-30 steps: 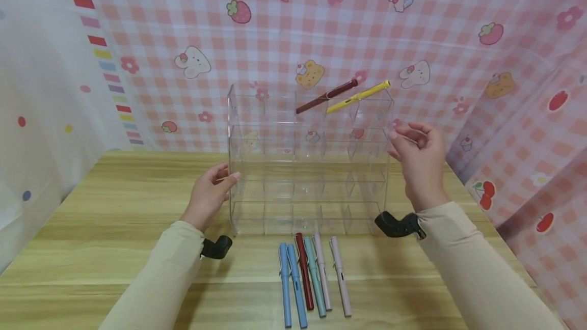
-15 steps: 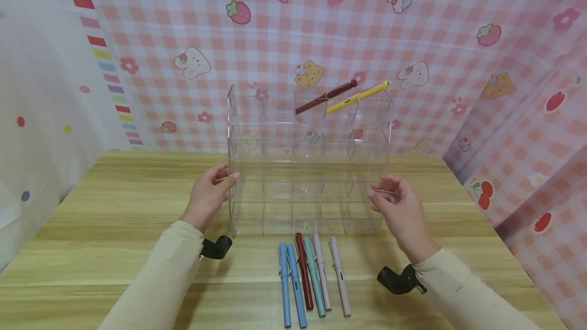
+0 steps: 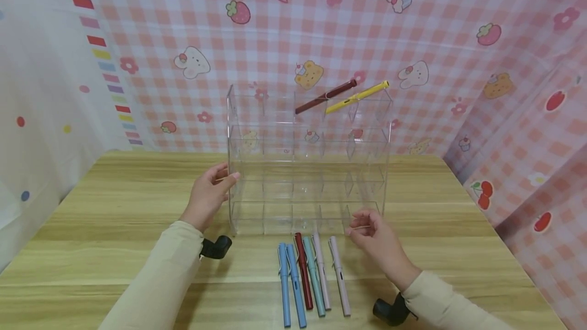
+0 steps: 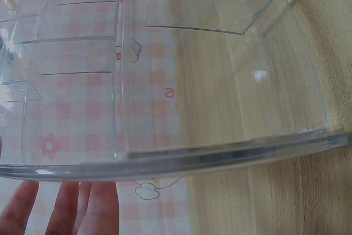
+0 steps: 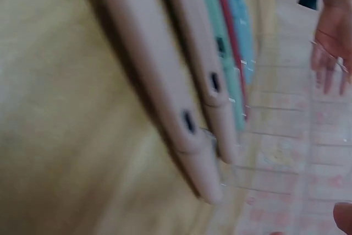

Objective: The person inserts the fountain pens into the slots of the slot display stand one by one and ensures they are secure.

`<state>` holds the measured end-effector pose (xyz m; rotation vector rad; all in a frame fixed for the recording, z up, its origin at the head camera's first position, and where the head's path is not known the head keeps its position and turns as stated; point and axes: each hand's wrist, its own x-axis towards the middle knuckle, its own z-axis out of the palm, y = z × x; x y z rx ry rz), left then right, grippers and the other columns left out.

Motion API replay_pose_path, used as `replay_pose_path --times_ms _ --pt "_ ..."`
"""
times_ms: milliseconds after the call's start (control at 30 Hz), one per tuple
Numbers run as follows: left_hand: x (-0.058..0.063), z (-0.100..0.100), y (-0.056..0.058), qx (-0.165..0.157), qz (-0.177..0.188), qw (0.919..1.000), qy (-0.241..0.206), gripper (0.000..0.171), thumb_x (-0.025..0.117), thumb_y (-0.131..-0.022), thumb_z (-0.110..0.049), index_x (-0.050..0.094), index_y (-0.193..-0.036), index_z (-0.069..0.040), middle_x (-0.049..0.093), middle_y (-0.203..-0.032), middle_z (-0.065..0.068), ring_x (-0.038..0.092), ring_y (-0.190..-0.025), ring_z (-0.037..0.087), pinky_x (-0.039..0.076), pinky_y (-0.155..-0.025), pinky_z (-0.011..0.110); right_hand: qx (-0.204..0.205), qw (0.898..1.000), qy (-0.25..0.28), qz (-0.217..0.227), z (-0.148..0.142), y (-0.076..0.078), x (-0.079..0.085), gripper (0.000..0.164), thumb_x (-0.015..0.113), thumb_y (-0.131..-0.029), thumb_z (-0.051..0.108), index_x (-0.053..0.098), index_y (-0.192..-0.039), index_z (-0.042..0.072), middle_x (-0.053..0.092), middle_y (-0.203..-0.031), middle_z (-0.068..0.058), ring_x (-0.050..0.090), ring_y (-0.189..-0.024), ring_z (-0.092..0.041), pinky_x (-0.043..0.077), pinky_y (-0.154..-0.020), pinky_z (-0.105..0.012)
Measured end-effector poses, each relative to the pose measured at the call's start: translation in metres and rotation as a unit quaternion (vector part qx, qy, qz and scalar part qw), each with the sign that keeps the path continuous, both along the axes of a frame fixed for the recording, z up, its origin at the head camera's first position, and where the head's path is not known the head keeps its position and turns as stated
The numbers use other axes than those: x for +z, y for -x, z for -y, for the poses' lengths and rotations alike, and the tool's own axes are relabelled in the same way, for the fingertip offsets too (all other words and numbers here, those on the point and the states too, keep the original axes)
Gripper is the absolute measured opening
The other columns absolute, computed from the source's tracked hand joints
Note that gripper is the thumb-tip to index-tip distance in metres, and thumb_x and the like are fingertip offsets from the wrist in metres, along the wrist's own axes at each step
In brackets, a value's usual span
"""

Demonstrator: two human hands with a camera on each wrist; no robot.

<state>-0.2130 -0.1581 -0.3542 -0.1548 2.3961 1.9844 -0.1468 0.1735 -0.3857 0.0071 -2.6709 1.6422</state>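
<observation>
A clear plastic tiered rack (image 3: 277,201) stands upright on the table. My left hand (image 3: 206,196) holds its left side panel, thumb at the front edge; in the left wrist view several fingers (image 4: 61,207) show beyond the panel edge. My right hand (image 3: 379,242), fingers loosely bent and holding nothing, hovers by the rack's lower right corner. Nearest to it lies a pale pink capped pen (image 3: 340,276). To the left lie another pink pen (image 3: 322,274), a teal pen (image 3: 314,279), a dark red pen (image 3: 304,274) and two blue pens (image 3: 285,286).
On the rack's top tier a maroon pen (image 3: 326,97) and a yellow pen (image 3: 357,98) rest at a slant. A pink checked cloth (image 3: 275,39) hangs behind the wooden table (image 3: 114,208). Dark cameras (image 3: 217,247) sit at both wrists.
My right hand has come down from beside the rack's upper right side to its lower right corner, close to the pens. The left hand, rack and pens have stayed put.
</observation>
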Motion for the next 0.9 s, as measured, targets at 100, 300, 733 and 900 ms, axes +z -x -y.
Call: replay_pose_path --times_ms 100,300,733,900 --pt "-0.001 0.001 0.001 0.001 0.001 1.0 0.002 0.058 0.056 -0.099 -0.025 0.033 -0.15 -0.008 0.043 -0.143 0.018 0.047 -0.126 0.032 0.043 -0.101 0.048 0.019 1.0 -0.015 0.018 0.003 -0.002 -0.008 0.038 0.07 -0.086 0.003 0.054 -0.12 -0.006 0.063 -0.106 -0.017 0.063 -0.089 -0.023 0.054 -0.071 -0.027" --pt "-0.002 0.001 0.001 0.004 0.005 1.0 0.006 0.059 0.056 -0.099 -0.026 0.033 -0.151 -0.009 0.042 -0.143 0.017 0.046 -0.126 0.032 0.043 -0.101 0.048 0.048 0.997 -0.049 0.038 0.008 -0.003 -0.017 0.044 0.073 -0.082 0.003 0.055 -0.122 -0.006 0.063 -0.103 -0.016 0.063 -0.089 -0.025 0.056 -0.067 -0.033" --pt "-0.001 0.0 0.001 0.003 0.004 1.0 0.007 0.058 0.055 -0.099 -0.024 0.033 -0.15 -0.008 0.042 -0.143 0.018 0.046 -0.126 0.032 0.044 -0.101 0.048 0.072 0.988 -0.12 0.064 0.017 0.003 -0.021 0.046 0.076 -0.078 0.005 0.059 -0.119 -0.004 0.06 -0.09 -0.007 0.059 -0.084 -0.02 0.05 -0.064 -0.03" --pt "-0.002 0.001 0.001 0.002 0.004 1.0 0.007 0.058 0.055 -0.099 -0.024 0.033 -0.151 -0.008 0.042 -0.143 0.018 0.046 -0.126 0.032 0.043 -0.101 0.048 0.082 0.983 -0.15 0.068 0.02 0.005 -0.021 0.045 0.077 -0.079 0.007 0.061 -0.119 -0.004 0.061 -0.087 -0.005 0.055 -0.078 -0.017 0.047 -0.062 -0.029"
